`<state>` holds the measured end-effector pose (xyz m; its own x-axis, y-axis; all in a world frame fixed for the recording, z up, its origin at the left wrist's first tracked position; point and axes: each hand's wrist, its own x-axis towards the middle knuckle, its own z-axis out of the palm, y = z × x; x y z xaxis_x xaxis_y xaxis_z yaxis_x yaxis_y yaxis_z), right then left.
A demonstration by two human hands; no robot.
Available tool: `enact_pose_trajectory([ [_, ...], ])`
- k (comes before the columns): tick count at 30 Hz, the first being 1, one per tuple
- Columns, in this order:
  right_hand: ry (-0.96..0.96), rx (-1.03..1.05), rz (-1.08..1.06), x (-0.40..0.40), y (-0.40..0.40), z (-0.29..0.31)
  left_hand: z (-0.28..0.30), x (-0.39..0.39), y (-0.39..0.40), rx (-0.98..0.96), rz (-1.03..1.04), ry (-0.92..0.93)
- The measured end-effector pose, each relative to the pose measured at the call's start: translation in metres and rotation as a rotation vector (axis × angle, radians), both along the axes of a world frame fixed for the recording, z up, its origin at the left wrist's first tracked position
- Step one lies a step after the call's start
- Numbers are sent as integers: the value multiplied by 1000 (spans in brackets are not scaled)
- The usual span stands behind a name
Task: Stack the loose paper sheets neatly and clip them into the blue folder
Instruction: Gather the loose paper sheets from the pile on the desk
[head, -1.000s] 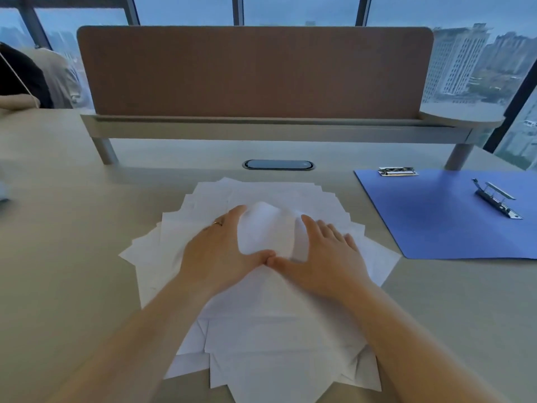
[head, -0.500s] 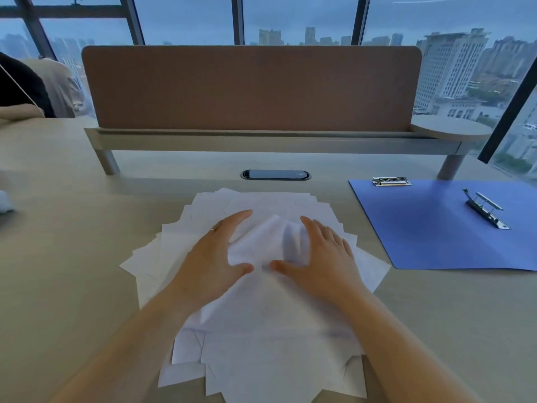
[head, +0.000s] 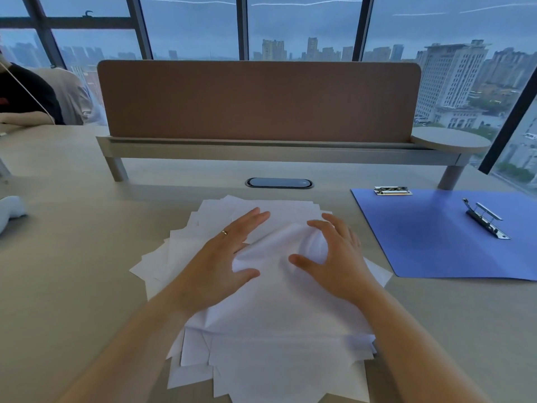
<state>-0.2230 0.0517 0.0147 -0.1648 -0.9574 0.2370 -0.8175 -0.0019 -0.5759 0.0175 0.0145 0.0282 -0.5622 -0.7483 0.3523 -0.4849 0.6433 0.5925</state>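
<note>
A fanned-out pile of white paper sheets (head: pixel 270 324) lies on the desk in front of me, corners sticking out all round. My left hand (head: pixel 220 257) rests on the pile with fingers spread; a ring is on one finger. My right hand (head: pixel 337 257) arches over the top sheet, which bulges up in a crumpled hump between the two hands. The blue folder (head: pixel 436 242) lies open and flat to the right, a little apart from the pile, with a metal lever clip (head: pixel 485 218) on it and a smaller metal clip (head: pixel 392 190) at its far edge.
A brown divider panel (head: pixel 258 100) on a grey rail stands along the desk's far side, with an oval cable port (head: pixel 279 182) before it. A person sits at the far left (head: pixel 29 94). A white object (head: pixel 10 210) lies at the left edge.
My thumbs, touching a second ago, have moved apart and both hands have spread wider. The hump in the top sheet has grown. The view has tilted upward.
</note>
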Motion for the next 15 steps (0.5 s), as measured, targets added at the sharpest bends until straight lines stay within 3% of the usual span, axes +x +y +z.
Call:
enact_pose_trajectory([
  [4,20,-59,-20,-4,0,4,2,2,0,-78,25,19],
  [8,-90,-89,-97,-1,2,6,-2,6,-5,-217,255,-66],
  [11,-286,-84,-183,-2,-1,8,-4,7,-10,-76,453,21],
  [15,-609,-38,-255,-1,-2,10,-1,5,-12,200,561,286],
])
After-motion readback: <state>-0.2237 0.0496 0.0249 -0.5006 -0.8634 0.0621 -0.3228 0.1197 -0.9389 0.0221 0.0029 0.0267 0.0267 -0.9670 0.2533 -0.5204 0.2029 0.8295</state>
